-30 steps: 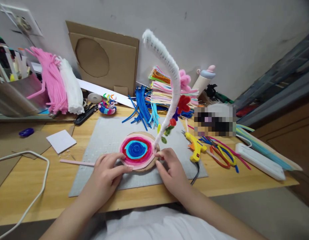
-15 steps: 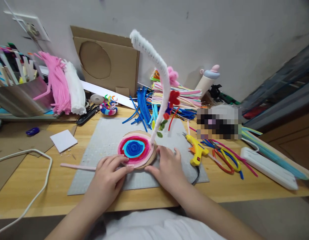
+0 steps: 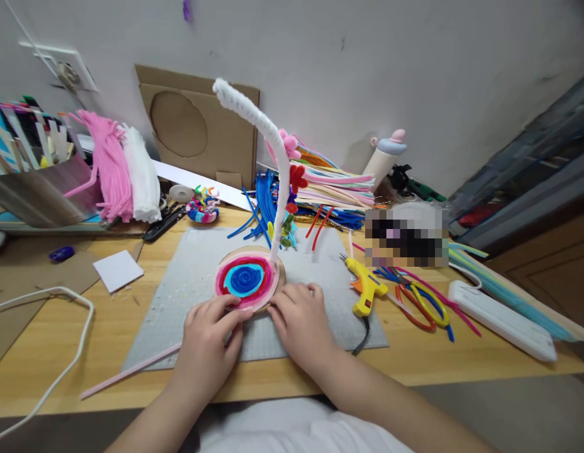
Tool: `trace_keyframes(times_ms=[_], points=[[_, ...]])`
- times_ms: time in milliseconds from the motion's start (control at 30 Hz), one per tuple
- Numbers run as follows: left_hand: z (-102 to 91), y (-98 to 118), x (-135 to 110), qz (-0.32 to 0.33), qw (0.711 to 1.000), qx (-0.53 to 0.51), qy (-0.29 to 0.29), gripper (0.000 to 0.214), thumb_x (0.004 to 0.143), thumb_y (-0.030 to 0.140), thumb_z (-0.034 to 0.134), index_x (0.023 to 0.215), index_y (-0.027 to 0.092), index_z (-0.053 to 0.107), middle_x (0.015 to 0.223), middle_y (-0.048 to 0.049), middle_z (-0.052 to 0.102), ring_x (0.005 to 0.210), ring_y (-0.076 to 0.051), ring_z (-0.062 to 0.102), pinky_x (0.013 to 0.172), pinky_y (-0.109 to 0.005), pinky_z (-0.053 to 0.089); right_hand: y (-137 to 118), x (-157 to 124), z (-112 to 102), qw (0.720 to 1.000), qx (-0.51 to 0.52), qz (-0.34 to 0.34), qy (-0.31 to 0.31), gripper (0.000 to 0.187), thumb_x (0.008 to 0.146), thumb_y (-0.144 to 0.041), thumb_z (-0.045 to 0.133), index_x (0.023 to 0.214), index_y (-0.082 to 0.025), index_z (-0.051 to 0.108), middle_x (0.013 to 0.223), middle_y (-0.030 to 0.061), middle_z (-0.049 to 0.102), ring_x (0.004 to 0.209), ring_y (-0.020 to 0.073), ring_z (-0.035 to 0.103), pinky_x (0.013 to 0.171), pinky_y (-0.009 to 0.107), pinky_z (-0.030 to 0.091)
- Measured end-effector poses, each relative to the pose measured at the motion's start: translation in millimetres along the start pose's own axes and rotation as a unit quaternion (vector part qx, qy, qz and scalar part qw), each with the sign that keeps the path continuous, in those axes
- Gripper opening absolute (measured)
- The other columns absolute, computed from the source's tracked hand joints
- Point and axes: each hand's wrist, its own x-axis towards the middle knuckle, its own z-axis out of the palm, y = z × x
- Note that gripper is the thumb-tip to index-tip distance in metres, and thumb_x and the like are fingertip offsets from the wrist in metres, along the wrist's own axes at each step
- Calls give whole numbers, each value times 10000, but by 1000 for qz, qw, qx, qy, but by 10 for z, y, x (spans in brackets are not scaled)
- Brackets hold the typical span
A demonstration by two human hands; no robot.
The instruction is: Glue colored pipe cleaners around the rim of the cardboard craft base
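The left hand [image 3: 209, 333], low in the centre of the frame, has its fingers bent, and their tips rest upon the lower left edge of a round coil piece [image 3: 245, 278]. I cannot tell if it grips. A pale pink strip [image 3: 131, 371] runs out from beneath this hand to the lower left. The right hand [image 3: 304, 321] is half curled, with fingertips at the lower right rim of the piece; whether it pinches the rim is hidden.

The piece lies in the centre of the frame, flat on a grey mat [image 3: 339, 327]. It shows a dark blue spiral, then rings of light blue, red, deep pink and pale pink, upon brown cardboard visible at the right edge. From its right side rises a fuzzy white stem [image 3: 283, 182], which bends to the upper left. Beside the stem are a pink flower [image 3: 290, 145], a red flower [image 3: 298, 179] and green leaves [image 3: 288, 225].

To the right of the mat's centre lies a yellow glue gun [image 3: 367, 290]; the small mark on its handle is too small to read. Further right, a pixelated patch [image 3: 405, 236] hides what is there. At the upper left stand pink stems [image 3: 110, 167] and white stems [image 3: 141, 176].
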Motion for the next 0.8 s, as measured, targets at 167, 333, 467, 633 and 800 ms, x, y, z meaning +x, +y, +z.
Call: trace_keyframes(times_ms=[167, 333, 467, 633, 800], points=[[13, 4, -1, -6, 1000, -8, 2, 242, 856, 130, 525, 973, 273, 681, 1134, -62, 624, 1048, -248, 560, 883, -437, 382, 20, 5, 78, 998, 23, -57, -34, 150, 933, -123, 471, 859, -184, 587, 866, 55, 643, 846, 212, 530, 770, 354, 313], [-6, -21, 18, 6, 1000, -1, -6, 249, 873, 144, 525, 1006, 287, 679, 1133, -60, 627, 1049, -249, 558, 890, -444, 359, -14, -36, 2, 983, 78, -141, -83, 104, 934, -147, 459, 876, -191, 533, 878, 16, 627, 838, 165, 542, 761, 303, 337], [-107, -112, 73, 64, 997, 2, -46, 279, 918, 161, 486, 1081, 307, 659, 1151, -48, 623, 1069, -233, 550, 901, -422, 353, -18, -73, -69, 964, 168, -181, -101, 217, 975, -228, 357, 825, -189, 508, 797, 19, 593, 769, 161, 523, 747, 300, 359], [-262, -220, 165, 157, 982, 29, -102, 336, 939, 143, 461, 1186, 316, 608, 1199, -28, 626, 1060, -197, 558, 933, -384, 342, 40, -61, -68, 978, 178, -110, -12, 233, 989, -255, 379, 932, -185, 594, 985, 71, 635, 946, 199, 536, 832, 345, 353], [-301, -262, 180, 188, 975, 38, -112, 378, 935, 90, 427, 1208, 294, 591, 1205, -11, 656, 1108, -178, 567, 955, -358, 329, 22, -56, -61, 983, 130, -128, -21, 244, 966, -218, 467, 1176, -238, 590, 1227, 58, 610, 1132, 197, 515, 923, 383, 281]])
